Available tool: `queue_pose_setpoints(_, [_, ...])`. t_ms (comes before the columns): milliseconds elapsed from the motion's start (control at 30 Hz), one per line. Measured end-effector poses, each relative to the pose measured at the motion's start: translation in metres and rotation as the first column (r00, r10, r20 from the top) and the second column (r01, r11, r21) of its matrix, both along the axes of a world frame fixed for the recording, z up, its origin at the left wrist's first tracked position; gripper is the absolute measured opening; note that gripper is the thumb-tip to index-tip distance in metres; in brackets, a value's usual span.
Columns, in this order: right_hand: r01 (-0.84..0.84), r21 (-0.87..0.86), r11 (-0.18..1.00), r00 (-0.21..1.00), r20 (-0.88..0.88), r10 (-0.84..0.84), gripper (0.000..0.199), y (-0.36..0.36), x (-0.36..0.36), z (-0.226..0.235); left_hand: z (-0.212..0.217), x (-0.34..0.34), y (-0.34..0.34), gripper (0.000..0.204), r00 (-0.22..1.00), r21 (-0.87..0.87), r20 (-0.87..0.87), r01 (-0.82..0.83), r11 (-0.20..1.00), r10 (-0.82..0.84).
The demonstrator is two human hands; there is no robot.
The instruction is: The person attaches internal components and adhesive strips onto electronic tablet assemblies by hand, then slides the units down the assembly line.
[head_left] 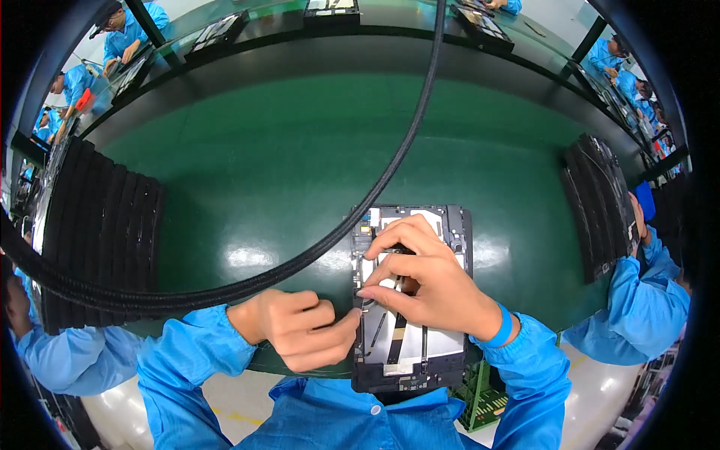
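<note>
A dark rectangular device frame [450, 225] with a silvery inner plate lies on the green bench [285, 172] right in front of me, its near end over the bench edge. My left hand [300, 330] sits at the frame's left edge, fingers curled, thumb and forefinger pinched against that edge. My right hand [424, 281] rests on top of the frame, fingers bent, fingertips pressing at the left-middle of the inner plate. Whether a small part sits under the fingertips cannot be told.
A thick black braided cable [390, 161] hangs across the view. Stacks of dark trays stand at the left [97, 232] and right [600, 202]. A co-worker's blue sleeve [645, 300] reaches the right stack. Other people in blue work at the far benches.
</note>
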State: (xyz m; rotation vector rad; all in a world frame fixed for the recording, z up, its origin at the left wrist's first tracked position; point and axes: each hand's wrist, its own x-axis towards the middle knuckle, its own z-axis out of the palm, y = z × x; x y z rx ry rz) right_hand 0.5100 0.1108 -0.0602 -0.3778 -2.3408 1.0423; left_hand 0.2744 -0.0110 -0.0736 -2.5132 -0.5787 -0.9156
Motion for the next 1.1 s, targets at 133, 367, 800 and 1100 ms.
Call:
queue_pose_setpoints(133, [0.006, 0.036, 0.999, 1.000, -0.016, -0.005, 0.016, 0.001, 0.001, -0.002, -0.002, 0.000, 0.002, 0.014, 1.000, -0.005, -0.005, -0.015, 1.000, 0.015])
queue_pose_setpoints(367, [0.009, 0.032, 0.999, 1.000, -0.014, -0.009, 0.015, 0.001, 0.001, -0.001, -0.002, -0.001, 0.006, 0.014, 1.000, -0.028, 0.011, 0.026, 0.999, -0.026])
queue_pose_setpoints(800, [-0.057, -0.035, 0.998, 0.995, 0.084, 0.060, 0.014, 0.026, -0.008, 0.016, -0.005, -0.004, 0.009, 0.016, 0.998, -0.103, -0.017, 0.066, 0.993, -0.068])
queue_pose_setpoints(1100, [-0.081, -0.100, 0.992, 0.997, 0.006, 0.082, 0.012, 0.036, -0.017, 0.006, -0.004, -0.009, 0.022, 0.017, 1.000, -0.024, -0.022, -0.007, 1.000, 0.006])
